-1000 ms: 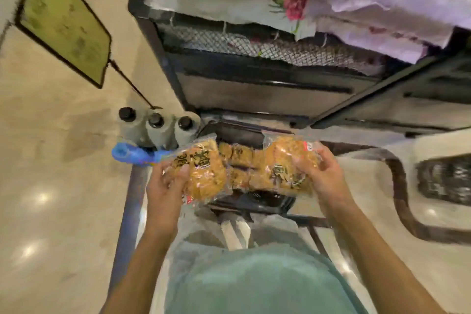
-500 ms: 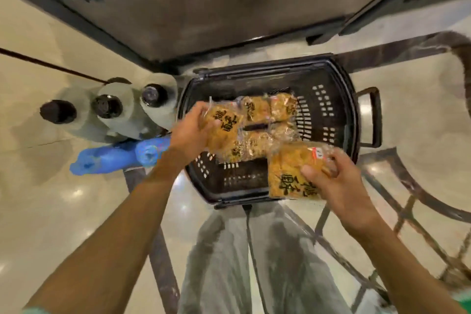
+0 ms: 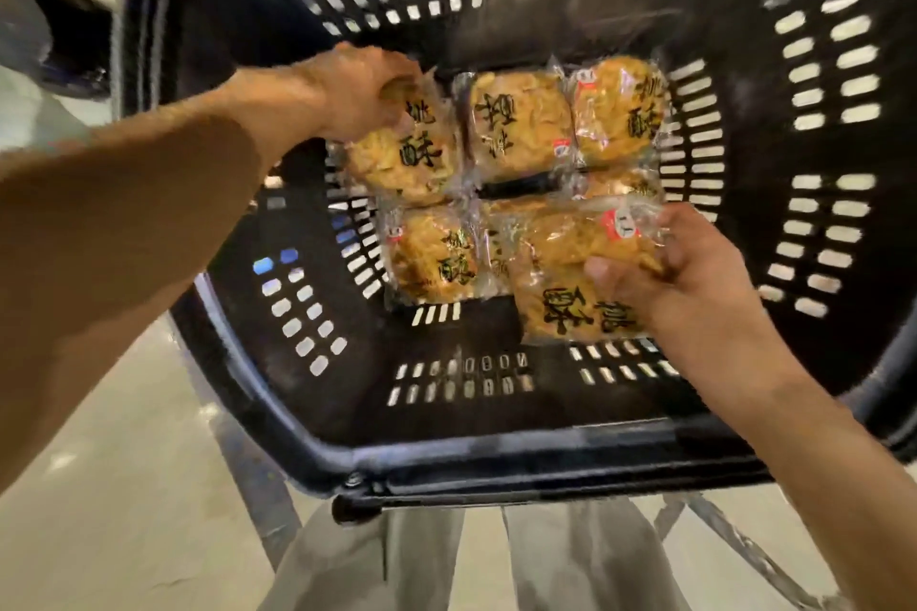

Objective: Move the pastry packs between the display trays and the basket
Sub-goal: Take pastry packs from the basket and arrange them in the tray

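A black plastic basket (image 3: 446,456) with slotted walls fills the view. Several clear packs of golden pastry with black characters lie on its floor. My left hand (image 3: 364,87) grips the top edge of the far left pastry pack (image 3: 402,154), low inside the basket. My right hand (image 3: 689,263) holds another pastry pack (image 3: 565,283) by its right end, thumb on top, at the near right of the pile. Three more packs show: one at the back middle (image 3: 518,124), one at the back right (image 3: 620,112) and one at the near left (image 3: 431,258).
The basket's near rim crosses the lower frame above my grey trouser legs (image 3: 570,561). A pale shiny floor (image 3: 124,486) shows at lower left, with a metal stand leg (image 3: 744,546) at lower right. Dark blurred shapes sit at the upper left outside the basket.
Both hands have gone down into the basket with their packs. The view has dropped much closer to the basket, and the shelf and bottles have left the frame.
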Available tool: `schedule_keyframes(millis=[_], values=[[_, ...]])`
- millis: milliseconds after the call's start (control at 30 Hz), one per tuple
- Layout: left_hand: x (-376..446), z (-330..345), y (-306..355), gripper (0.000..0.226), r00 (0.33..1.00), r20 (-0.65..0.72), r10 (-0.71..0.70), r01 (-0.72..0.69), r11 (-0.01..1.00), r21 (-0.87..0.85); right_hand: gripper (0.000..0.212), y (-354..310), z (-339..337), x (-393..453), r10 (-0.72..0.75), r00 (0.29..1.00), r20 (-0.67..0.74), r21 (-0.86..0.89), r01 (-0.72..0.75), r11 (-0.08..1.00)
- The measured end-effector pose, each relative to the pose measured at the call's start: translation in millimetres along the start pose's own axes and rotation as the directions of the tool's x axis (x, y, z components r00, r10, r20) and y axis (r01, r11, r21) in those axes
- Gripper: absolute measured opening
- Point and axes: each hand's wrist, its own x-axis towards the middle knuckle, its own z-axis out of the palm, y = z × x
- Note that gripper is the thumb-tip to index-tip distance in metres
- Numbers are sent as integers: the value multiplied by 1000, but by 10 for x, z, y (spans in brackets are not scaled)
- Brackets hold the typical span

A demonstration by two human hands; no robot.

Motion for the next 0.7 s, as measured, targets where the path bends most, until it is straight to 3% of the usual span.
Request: schedule_keyframes(millis=[200,367,700], values=[[101,326,-43,80,998,-2,60,-59,997,52,38,56,64,195,15,999,52,-52,-12,999],[-26,674,-44,117,982,-180,60,-41,994,104,38,16,131,279,27,999,44,-78,-24,997],[68,861,-19,142,985,-173,-27,69,969,239,48,57,301,385,76,994,81,-169,-61,984]])
